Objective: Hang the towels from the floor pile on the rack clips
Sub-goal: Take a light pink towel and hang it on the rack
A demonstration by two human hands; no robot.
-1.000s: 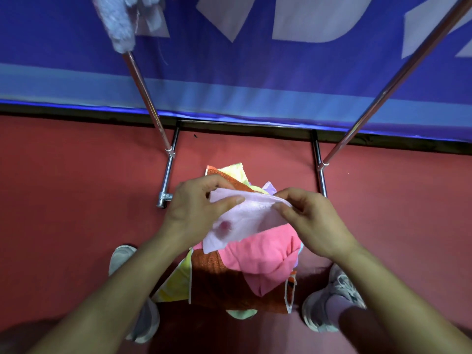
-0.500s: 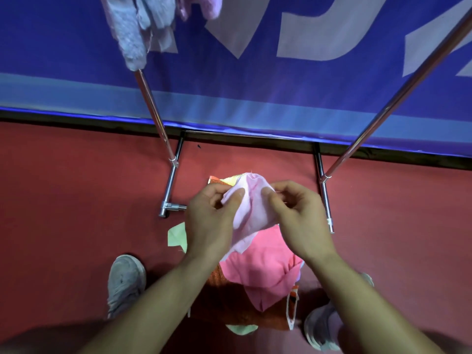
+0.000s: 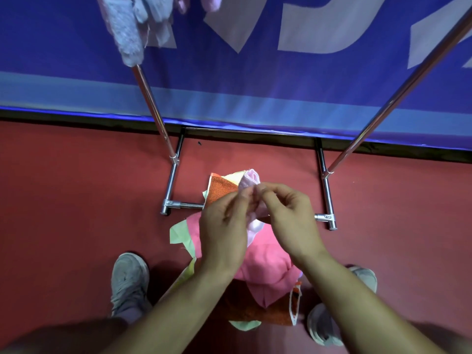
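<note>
A pale pink towel (image 3: 250, 178) is bunched between both hands above the floor pile. My left hand (image 3: 224, 228) pinches its left side and my right hand (image 3: 288, 215) pinches its right side, fingertips nearly meeting. Below lies the towel pile (image 3: 265, 267): a bright pink towel on top, an orange one (image 3: 219, 190) beneath, pale green and yellow ones at the edges. The chrome rack (image 3: 173, 180) stands over the pile, its two uprights slanting up. Lilac towels (image 3: 130, 34) and a pink towel (image 3: 210, 2) hang at the top left. No clips are visible.
The rack's base bars (image 3: 325, 198) frame the pile on the red floor (image 3: 76, 200). A blue banner (image 3: 255, 72) covers the wall behind. My grey shoes (image 3: 130, 279) stand on either side of the pile.
The hands have gathered the pale pink towel from a spread sheet into a tight bunch and lifted it. The view has tilted up, showing more hanging towels.
</note>
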